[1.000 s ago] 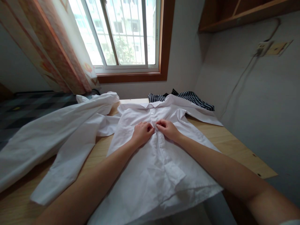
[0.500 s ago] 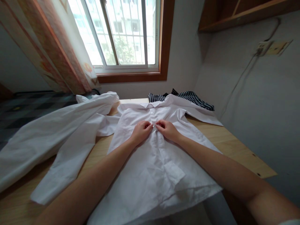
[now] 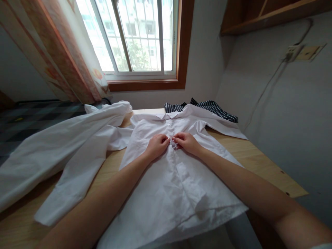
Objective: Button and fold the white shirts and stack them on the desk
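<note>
A white button-up shirt (image 3: 160,193) lies front side up on the wooden table (image 3: 261,166), its collar toward the window and its hem hanging toward me. At the middle of the front placket, my left hand (image 3: 158,144) pinches one edge of the cloth. My right hand (image 3: 187,142) grips the other edge close beside it, fingertips nearly meeting. A button (image 3: 168,125) shows above the hands, near the collar. Whatever small part lies between the fingertips is hidden. Below the hands the two front edges hang loosely, with creases.
Another white garment (image 3: 75,138) spreads across the table's left side. Behind the collar lies a black-and-white striped garment (image 3: 216,110). A checked dark cloth surface (image 3: 49,116) is at far left, under a curtain (image 3: 59,52). A socket with a cable (image 3: 293,52) is on the right wall.
My right hand has lifted and turned the placket edge, so a fold of cloth now shows between the hands. The lower front flap has shifted slightly. My left hand stays nearly in place.
</note>
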Demonstrator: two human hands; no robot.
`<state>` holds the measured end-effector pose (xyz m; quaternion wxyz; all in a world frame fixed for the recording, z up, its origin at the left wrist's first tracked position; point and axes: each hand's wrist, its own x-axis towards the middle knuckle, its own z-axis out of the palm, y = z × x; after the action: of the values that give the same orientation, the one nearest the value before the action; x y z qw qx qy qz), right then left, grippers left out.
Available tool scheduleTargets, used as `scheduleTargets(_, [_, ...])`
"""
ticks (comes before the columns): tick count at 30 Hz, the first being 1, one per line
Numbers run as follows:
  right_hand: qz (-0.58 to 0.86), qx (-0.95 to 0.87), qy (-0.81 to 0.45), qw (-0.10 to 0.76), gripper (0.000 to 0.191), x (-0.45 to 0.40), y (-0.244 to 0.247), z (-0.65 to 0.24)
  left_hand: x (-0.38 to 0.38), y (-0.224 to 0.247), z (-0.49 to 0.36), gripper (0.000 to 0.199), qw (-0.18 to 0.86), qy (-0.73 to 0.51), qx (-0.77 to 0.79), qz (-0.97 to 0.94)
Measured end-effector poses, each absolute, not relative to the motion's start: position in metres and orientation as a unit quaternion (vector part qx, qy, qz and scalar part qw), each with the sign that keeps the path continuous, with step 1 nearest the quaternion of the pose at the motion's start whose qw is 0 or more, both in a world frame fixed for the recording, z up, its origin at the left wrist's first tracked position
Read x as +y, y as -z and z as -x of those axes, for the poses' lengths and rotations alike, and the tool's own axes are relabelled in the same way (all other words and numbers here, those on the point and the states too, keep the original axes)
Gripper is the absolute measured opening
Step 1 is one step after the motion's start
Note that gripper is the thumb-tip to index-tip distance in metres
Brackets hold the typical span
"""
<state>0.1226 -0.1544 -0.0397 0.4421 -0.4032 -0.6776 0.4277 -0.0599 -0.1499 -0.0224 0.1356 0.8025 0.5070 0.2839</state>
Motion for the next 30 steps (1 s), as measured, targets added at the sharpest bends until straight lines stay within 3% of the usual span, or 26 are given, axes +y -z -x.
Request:
scheduleTargets(9, [0.423, -0.654, -0.419, 0.467, 0.02, -0.152, 0.042, -0.115, -0.149, 0.024, 0.06, 0.023, 0.135, -0.27, 0.519, -0.8])
scheduleTargets(16, [0.461, -0.648, -0.374, 0.478, 0.014, -0.15, 0.047, -0.105, -0.147, 0.024, 0.057, 0.035, 0.132, -0.269, 0.535, -0.79])
scheduleTargets(23, [0.499, -0.709, -0.239, 0.437, 0.006, -0.15, 0.042, -0.101, -0.147, 0.025, 0.056, 0.043, 0.129, -0.279, 0.543, -0.782])
scheduleTargets(30, [0.536, -0.704, -0.23, 0.405, 0.004, -0.153, 0.04, -0.098, -0.145, 0.028, 0.057, 0.034, 0.137, -0.3, 0.522, -0.786])
